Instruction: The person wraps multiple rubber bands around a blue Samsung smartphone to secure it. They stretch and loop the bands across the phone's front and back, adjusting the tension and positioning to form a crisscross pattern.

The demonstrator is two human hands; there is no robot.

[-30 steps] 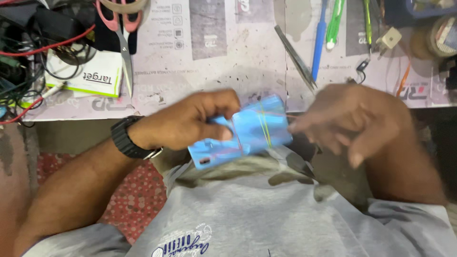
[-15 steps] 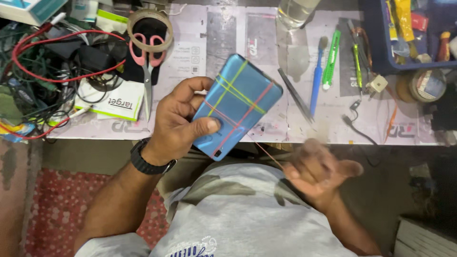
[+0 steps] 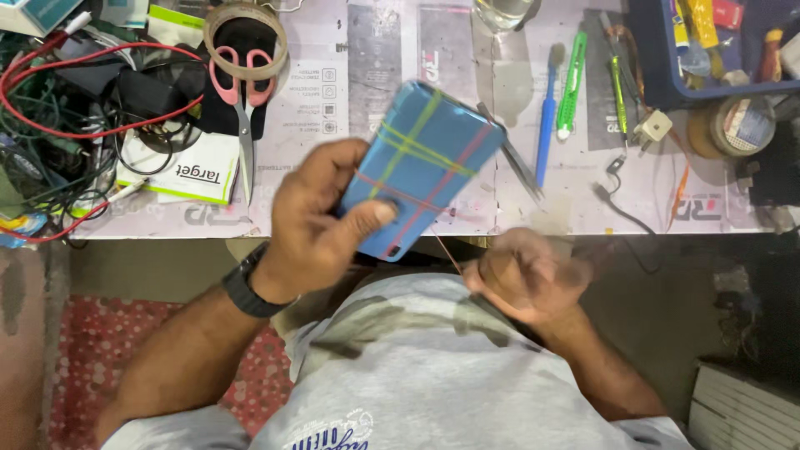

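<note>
My left hand (image 3: 321,221) grips a blue phone (image 3: 421,167) by its lower edge, holding it tilted above the table's front edge. Several thin rubber bands, yellow, green and red, cross the phone's back. My right hand (image 3: 525,279) is closed just below and to the right of the phone, near my grey shirt, pinching a thin red band (image 3: 447,250) that stretches from the phone's lower corner. A black watch (image 3: 246,287) sits on my left wrist.
The white table (image 3: 333,108) carries pink-handled scissors (image 3: 242,92), a tape roll (image 3: 244,33), tangled red and black cables (image 3: 75,100), a blue pen (image 3: 547,117), a green cutter (image 3: 572,83), metal tweezers (image 3: 510,150) and a blue tray (image 3: 717,42) of small parts.
The phone has risen from my lap to above the table edge. My right hand was open half a second ago and has since closed into a fist on the red band.
</note>
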